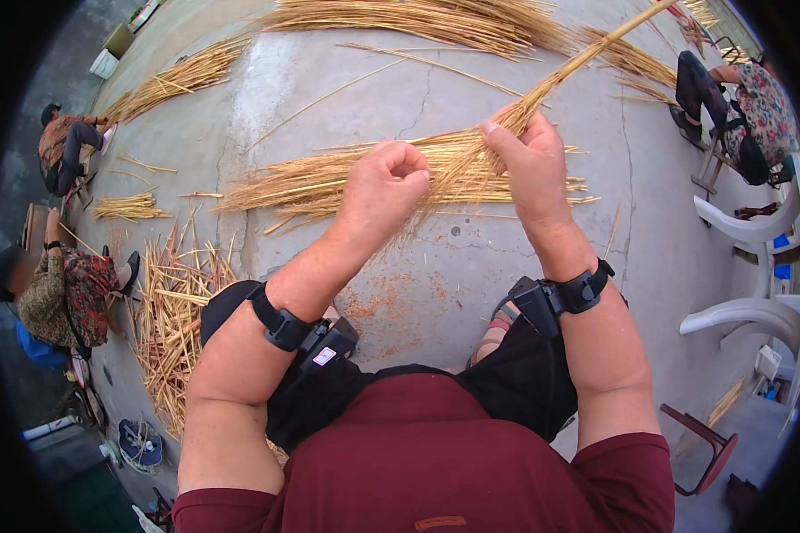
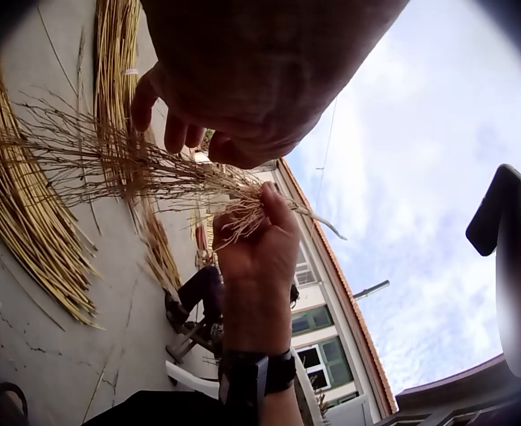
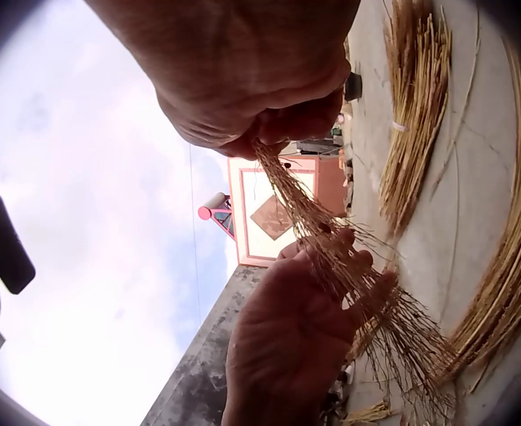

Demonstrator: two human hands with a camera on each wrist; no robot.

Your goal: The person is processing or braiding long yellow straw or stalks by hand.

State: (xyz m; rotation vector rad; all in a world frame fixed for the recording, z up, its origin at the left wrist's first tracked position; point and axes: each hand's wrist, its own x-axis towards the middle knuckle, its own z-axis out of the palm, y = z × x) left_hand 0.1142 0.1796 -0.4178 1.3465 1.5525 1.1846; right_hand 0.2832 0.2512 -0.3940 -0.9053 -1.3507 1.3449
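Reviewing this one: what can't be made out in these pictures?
Head view: the upper end of the held bunch, cut off by the top edge.
Head view: how many stalks the right hand grips, hidden by its fingers.
Head view: print on the white label, too small.
Head view: the right-side seated person, partly lost in the dark border.

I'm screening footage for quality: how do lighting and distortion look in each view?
Head: soft daylight, fisheye curvature, black corners; left wrist: bright cloudy sky, bare left hand dark against it; right wrist: sky nearly white, bare right hand, gripping thin tan straw stalks, in shadow.
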